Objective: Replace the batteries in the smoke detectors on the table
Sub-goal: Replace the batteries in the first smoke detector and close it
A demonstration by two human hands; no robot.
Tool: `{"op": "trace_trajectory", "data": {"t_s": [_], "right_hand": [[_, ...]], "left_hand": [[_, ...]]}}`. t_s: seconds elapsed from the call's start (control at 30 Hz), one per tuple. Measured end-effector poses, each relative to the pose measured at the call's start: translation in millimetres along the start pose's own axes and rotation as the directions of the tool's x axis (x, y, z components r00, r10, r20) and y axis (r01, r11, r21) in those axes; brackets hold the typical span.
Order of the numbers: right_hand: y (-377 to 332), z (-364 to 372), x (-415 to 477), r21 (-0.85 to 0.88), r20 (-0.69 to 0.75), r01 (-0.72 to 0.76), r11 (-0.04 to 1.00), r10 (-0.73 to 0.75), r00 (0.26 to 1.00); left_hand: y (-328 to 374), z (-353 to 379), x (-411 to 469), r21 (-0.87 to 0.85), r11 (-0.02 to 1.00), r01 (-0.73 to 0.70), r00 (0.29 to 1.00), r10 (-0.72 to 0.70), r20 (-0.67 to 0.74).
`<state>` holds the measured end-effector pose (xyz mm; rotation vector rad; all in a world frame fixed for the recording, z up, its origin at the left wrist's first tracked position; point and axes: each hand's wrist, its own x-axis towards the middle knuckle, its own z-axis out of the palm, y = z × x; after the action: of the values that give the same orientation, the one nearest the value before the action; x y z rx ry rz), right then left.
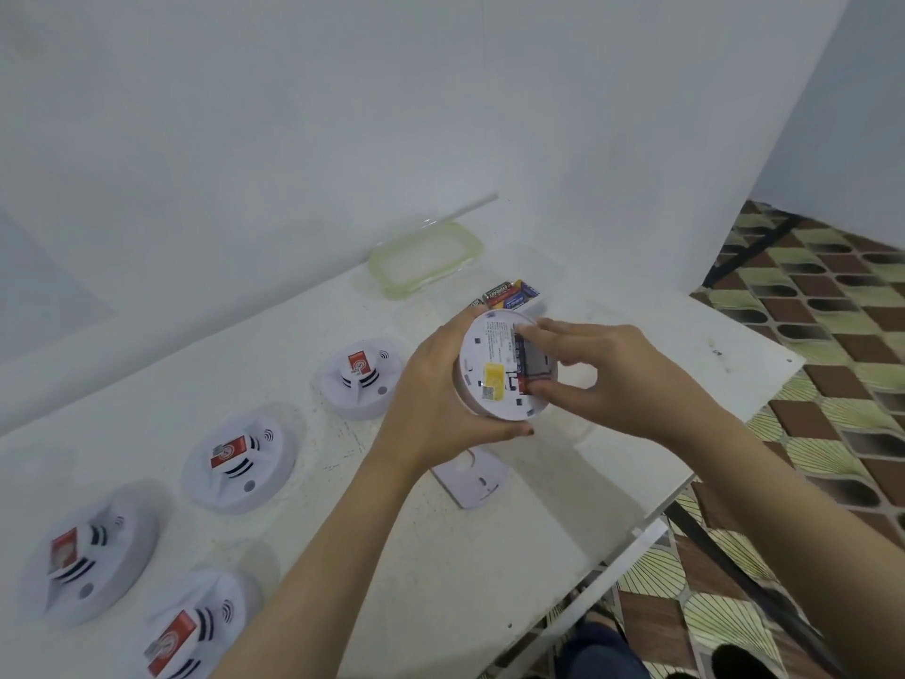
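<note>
Just in front of the spare batteries (509,294), our left grip (431,384) clasps the upturned smoke detector (489,355) while our right grip (617,379) pinches its battery (531,356), which we should ease squarely, keeping the detector steady.

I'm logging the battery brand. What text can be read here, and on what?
"EVEREADY", as far as it can be read: on the red and black battery.
Blue battery: print blurred.
Held smoke detector, back label: too small to read.
Red stickers on the table's detectors: logo unreadable.
</note>
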<state>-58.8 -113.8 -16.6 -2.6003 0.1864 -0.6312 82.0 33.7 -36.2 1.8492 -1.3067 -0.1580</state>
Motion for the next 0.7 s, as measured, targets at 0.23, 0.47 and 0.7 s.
{"op": "trace_trajectory", "data": {"t_s": [0.23, 0.47, 0.7], "right_hand": [[-4, -4, 6, -0.254, 0.111, 0.163, 0.953, -0.139, 0.984], [-3, 1, 7, -0.234, 0.137, 0.181, 0.955, -0.152, 0.979], [4, 5, 4, -0.017, 0.103, 0.018, 1.0, -0.016, 0.995]], "left_hand": [[5, -3, 1, 0.047, 0.999, -0.005, 1.0, 0.006, -0.004], [5, -8, 1, 0.006, 1.0, 0.004, 0.999, -0.004, -0.033], [1, -8, 0, -0.049, 0.999, 0.02, 0.998, -0.022, -0.056]]}}
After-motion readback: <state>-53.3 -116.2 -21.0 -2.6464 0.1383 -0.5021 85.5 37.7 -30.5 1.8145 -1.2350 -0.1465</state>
